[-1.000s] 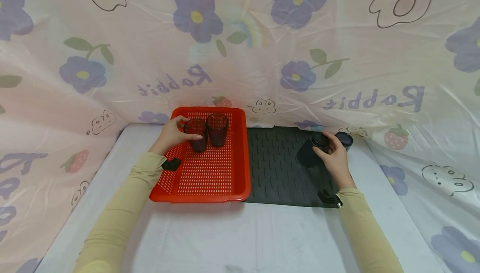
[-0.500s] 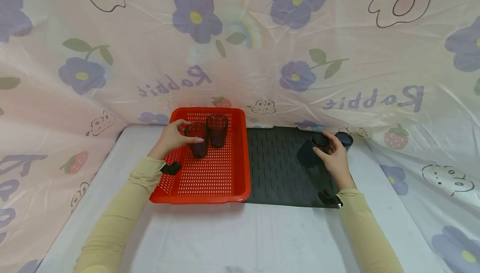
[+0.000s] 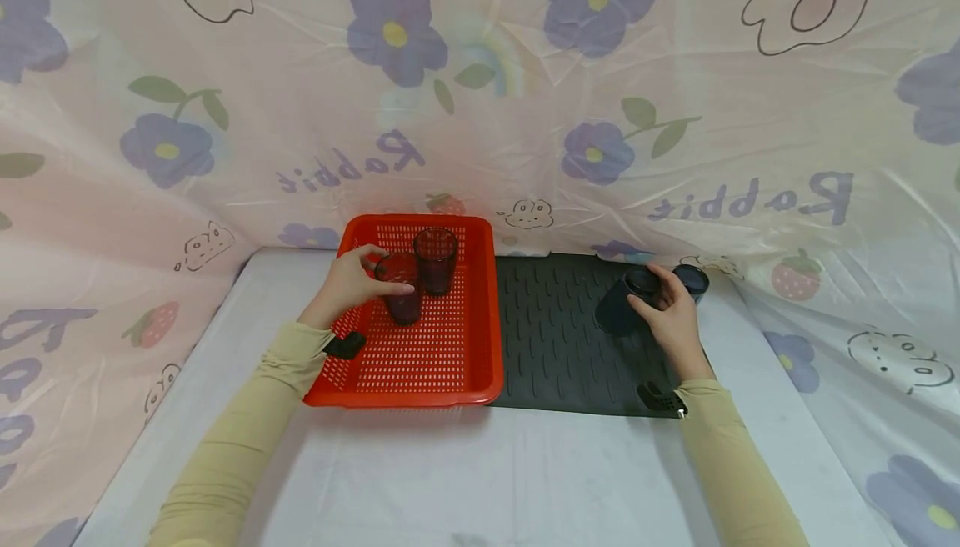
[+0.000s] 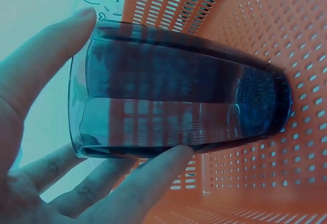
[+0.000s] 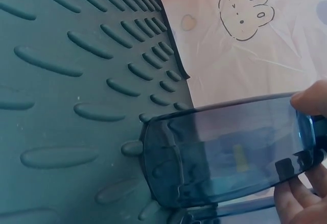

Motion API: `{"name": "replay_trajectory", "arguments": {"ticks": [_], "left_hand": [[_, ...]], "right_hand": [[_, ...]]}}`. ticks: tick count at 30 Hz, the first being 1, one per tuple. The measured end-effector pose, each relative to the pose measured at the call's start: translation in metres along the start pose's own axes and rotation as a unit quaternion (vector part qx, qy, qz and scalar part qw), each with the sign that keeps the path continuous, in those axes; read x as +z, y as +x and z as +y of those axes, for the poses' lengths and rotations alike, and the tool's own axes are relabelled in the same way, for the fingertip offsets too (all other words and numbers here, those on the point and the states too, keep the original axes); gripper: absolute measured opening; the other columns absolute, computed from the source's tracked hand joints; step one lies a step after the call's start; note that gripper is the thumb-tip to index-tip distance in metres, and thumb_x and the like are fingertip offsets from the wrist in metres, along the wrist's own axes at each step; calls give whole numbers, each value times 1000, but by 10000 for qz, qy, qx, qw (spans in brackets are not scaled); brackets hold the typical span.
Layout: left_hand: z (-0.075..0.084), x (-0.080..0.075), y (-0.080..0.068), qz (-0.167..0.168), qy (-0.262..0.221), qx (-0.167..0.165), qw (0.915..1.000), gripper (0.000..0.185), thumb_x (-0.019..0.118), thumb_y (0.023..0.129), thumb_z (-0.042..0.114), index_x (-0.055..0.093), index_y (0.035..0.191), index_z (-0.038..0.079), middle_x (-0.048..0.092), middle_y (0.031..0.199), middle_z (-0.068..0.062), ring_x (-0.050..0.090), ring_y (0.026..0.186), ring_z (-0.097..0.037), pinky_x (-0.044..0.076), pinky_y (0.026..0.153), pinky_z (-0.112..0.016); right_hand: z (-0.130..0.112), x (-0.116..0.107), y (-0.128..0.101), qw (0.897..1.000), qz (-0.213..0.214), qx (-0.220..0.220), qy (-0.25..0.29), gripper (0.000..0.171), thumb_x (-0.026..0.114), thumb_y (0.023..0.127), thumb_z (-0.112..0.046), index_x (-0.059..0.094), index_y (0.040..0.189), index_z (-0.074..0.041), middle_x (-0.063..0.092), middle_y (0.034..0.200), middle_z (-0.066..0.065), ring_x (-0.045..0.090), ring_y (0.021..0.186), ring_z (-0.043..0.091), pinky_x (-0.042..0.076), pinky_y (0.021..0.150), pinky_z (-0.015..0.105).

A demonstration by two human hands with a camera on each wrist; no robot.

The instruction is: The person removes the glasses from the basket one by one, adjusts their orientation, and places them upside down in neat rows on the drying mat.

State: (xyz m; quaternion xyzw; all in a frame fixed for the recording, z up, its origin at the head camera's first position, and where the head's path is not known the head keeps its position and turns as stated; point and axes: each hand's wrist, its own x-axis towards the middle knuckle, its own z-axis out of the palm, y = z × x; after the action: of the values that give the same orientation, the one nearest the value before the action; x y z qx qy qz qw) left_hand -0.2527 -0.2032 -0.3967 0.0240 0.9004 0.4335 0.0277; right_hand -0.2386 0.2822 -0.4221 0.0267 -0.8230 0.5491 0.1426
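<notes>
My left hand (image 3: 351,287) grips a clear drinking glass (image 3: 403,310) near its rim, inside the red plastic basket (image 3: 496,347). In the left wrist view the thumb and fingers lie on opposite sides of that glass (image 4: 168,91), its base by the perforated basket floor. A second glass (image 3: 436,262) stands just behind it. On the right, my right hand (image 3: 677,323) holds another glass (image 3: 617,313) by the rim, base against the dark ridged mat (image 3: 555,338). Beside that hand is one more glass (image 3: 693,280), partly hidden.
The basket's right wall overlaps the mat's left edge. Both lie on a white-covered table (image 3: 480,480). A patterned curtain (image 3: 495,138) with flowers and rabbits rises behind and on both sides.
My left hand has brought its glass toward me and slightly right, to a spot nearer the front than the other glass in the basket. My right hand has stayed in place.
</notes>
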Motion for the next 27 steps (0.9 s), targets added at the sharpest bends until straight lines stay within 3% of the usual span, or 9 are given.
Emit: {"name": "replay_trajectory", "arguments": {"ticks": [13,21,27], "left_hand": [[0,0,-3,-46,204,321,9993,83,86,63,50,55,127,7,57,107,-15,55,89,-28,50,68,-37],[8,6,-10,-171,213,483,9985,84,87,64,46,56,131,6,60,110,-16,56,90,-28,49,68,-36],[11,11,-14,-79,276,668,9974,84,88,61,48,58,127,5,63,104,-15,57,85,-25,50,67,-35]], "right_hand": [[26,-1,7,9996,26,22,-293,65,70,87,-7,39,145,-6,40,143,20,40,128,36,34,104,50],[4,-3,1,9997,-111,-23,-234,64,68,86,2,39,142,1,44,139,23,45,122,37,40,98,43],[-13,-2,-5,9996,-171,-73,-228,62,66,86,5,37,142,5,41,140,26,42,124,40,36,100,52]]}}
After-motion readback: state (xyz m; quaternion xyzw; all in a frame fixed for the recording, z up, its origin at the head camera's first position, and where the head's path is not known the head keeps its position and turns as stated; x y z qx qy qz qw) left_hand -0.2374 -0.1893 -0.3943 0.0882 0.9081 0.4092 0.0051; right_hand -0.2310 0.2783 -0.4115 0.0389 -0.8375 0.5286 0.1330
